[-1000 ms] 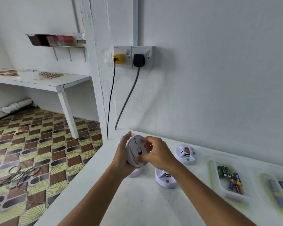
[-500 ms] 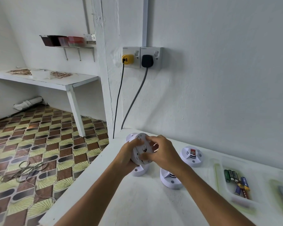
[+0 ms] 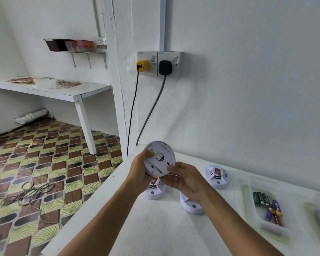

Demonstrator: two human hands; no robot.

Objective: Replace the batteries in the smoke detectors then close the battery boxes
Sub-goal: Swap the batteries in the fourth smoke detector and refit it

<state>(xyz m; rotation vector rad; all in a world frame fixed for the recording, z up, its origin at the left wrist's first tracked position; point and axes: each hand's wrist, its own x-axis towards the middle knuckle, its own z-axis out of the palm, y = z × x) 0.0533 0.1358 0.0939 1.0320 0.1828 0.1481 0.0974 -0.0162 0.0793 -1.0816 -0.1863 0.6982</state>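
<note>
A person holds a round white plastic smoke detector point(image 3: 159, 158) upright above the white surface point(image 3: 155, 228), the left hand point(image 3: 139, 169) gripping its left edge, the right hand point(image 3: 186, 180) pinching its lower right rim. Three more white detectors sit below: one point(image 3: 154, 190) beneath the hands, one point(image 3: 191, 206) behind the right wrist, one point(image 3: 216, 176) farther right. Loose batteries point(image 3: 267, 206) lie in a clear tray point(image 3: 248, 204).

Double wall socket point(image 3: 160, 65): yellow plug point(image 3: 143, 65) with black cord left, black plug point(image 3: 165, 67) with grey cord right. Wall shelf point(image 3: 76, 50) carries dark and red bins; white side table point(image 3: 63, 92) holds brown scraps. Patterned tile floor point(image 3: 50, 163) with loose wire coil point(image 3: 29, 193)
</note>
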